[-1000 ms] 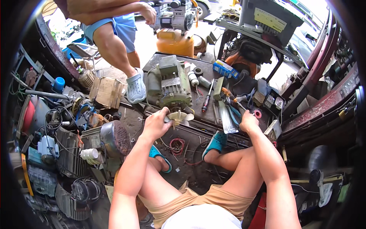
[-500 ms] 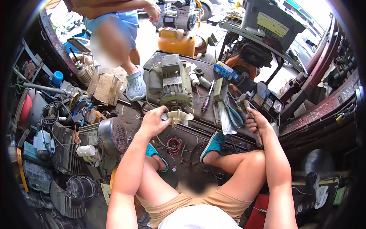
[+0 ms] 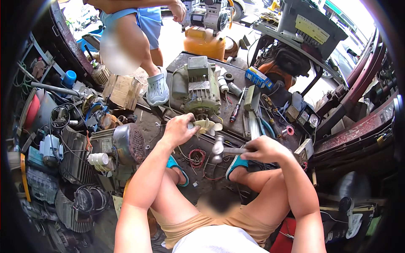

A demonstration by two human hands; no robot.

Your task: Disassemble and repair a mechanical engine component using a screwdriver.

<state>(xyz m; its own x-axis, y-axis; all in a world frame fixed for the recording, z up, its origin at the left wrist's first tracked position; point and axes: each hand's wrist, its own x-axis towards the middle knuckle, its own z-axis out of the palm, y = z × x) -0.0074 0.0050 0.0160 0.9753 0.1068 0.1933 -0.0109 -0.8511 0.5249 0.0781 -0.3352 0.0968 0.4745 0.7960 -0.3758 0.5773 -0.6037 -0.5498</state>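
Observation:
A green-grey electric motor [image 3: 204, 96] lies on the dark low bench, its shaft end facing me. My left hand [image 3: 179, 130] pinches a pale plastic cooling fan [image 3: 206, 125] by its left side, close against that shaft end. In my right hand [image 3: 267, 150], fingers wrapped round the handle, is a hammer [image 3: 218, 148]. Its metal head points left, a little below and to the right of the fan, apart from it. The fan's hub is partly hidden by its blades and my fingers.
A screwdriver [image 3: 235, 110], blue-handled pliers [image 3: 267, 126] and a blue box [image 3: 258, 77] lie right of the motor. Another person's grey clog [image 3: 157, 88] rests at the bench's left edge. Old motors [image 3: 126, 145] and cables crowd the left. Red wire [image 3: 196, 157] lies between my feet.
My right hand has lifted the hammer off the right side and swung it left, head near the fan. My left hand stays on the fan. The view has shifted slightly.

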